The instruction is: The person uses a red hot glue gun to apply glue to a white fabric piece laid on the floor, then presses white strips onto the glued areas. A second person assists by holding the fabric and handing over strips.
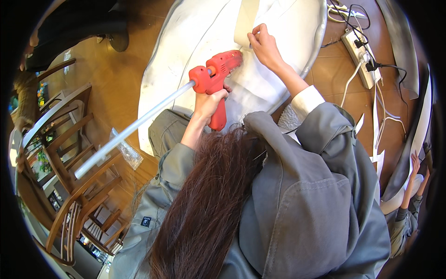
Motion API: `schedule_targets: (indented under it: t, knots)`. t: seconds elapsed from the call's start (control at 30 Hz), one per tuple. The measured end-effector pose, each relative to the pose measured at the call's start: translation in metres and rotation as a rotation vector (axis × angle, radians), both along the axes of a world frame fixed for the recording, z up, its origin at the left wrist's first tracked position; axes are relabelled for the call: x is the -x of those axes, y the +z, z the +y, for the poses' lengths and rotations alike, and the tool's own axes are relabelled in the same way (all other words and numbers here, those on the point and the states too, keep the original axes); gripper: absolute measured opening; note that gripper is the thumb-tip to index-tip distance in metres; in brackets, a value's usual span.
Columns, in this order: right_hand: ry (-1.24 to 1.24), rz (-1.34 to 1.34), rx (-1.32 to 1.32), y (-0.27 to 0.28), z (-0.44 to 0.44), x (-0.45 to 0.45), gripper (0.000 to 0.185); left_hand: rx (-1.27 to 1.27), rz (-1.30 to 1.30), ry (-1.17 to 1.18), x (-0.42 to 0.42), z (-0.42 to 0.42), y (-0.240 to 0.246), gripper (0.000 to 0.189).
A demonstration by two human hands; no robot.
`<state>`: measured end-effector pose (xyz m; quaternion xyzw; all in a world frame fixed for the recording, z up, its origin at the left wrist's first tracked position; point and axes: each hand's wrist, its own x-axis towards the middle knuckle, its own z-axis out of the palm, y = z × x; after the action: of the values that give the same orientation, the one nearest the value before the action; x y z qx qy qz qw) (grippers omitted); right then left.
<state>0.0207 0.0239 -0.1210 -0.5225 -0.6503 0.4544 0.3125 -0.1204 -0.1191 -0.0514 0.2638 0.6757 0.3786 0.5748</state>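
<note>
My left hand (208, 104) is wrapped around the handle of a red hot glue gun (223, 68). A long translucent glue stick (136, 127) juts from the gun's rear, towards the lower left. The nozzle end is close to the lower end of a beige strip (245, 24). At that strip's lower right edge is my right hand (264, 45), thumb and forefinger pinched on it. Beneath both hands spreads a large white sheet-like piece (202, 45) with a grey edge and a thin dark line across it. The gun's tip is hard to make out against the white surface.
A white power strip (360, 57) with plugs and tangled cables lies right, below scissors (336, 12). Wooden chairs (75, 164) and a clear plastic bag (129, 153) are left. Another person's dark clothing (83, 28) shows upper left; another person's hands (414, 164) show far right.
</note>
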Motion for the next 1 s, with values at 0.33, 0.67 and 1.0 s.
schedule_targets:
  t: [0.33,0.67,1.0]
  knots:
    - [0.019,0.003,0.004,0.000,-0.002,-0.002,0.019,0.017,-0.038,0.058,-0.002,-0.002,0.000,0.013]
    - [0.007,0.014,0.027,0.001,-0.004,0.000,0.020,0.070,-0.022,0.039,-0.002,-0.005,-0.007,0.006]
    - [0.066,-0.039,0.044,0.016,-0.005,0.001,0.019,0.079,0.103,-0.037,0.001,-0.010,-0.015,0.010]
